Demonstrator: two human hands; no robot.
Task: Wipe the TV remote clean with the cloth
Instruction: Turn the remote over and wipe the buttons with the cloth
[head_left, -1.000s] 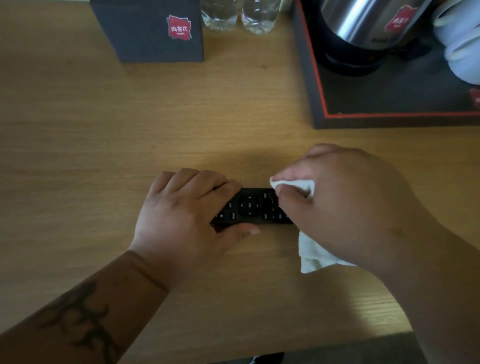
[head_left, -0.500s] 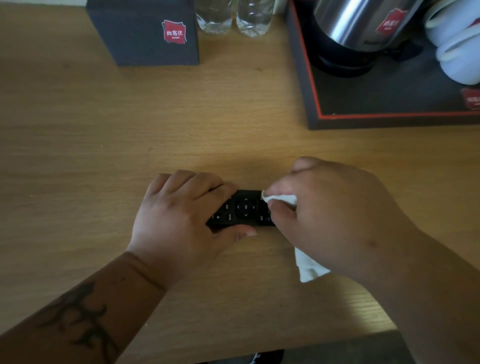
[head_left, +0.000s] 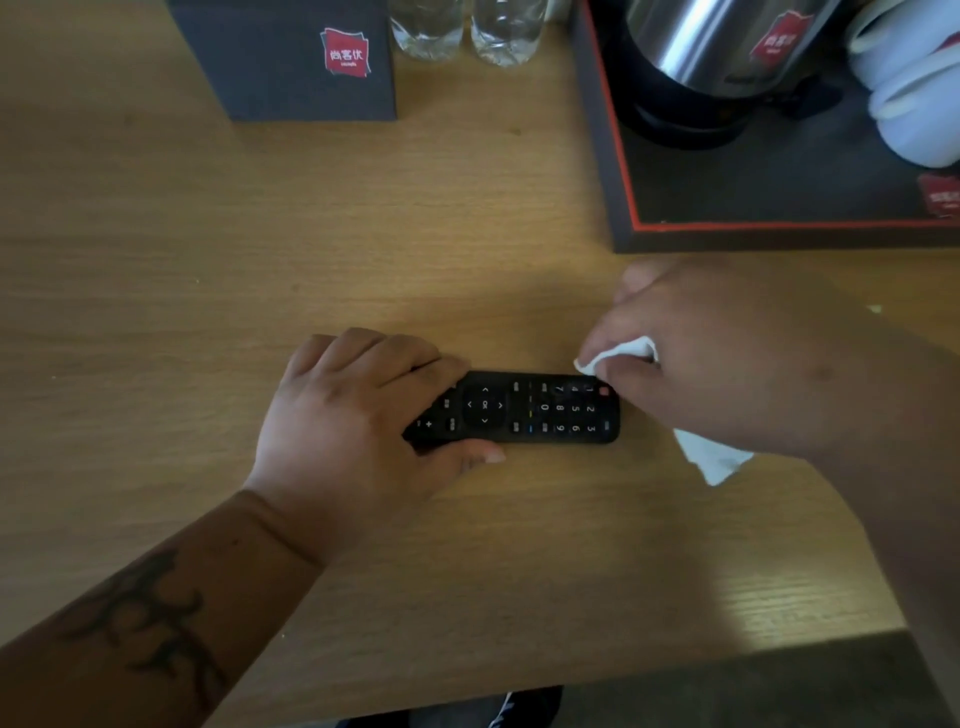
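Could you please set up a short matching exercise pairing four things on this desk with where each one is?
Things:
1. remote
2. cloth
3. kettle
4. grey box

Places:
A. on the black tray at the far right
B. bunched in the right hand
C. far left, beside two water bottles
D. flat on the desk, held at one end by the left hand

Pairs: 1-D, 2-B, 3-A, 4-C

We see a hotel room desk (head_left: 208, 260). A branded tray (head_left: 779, 197) holds a kettle (head_left: 696, 47) and cups (head_left: 914, 88); water bottles (head_left: 467, 31) stand near.
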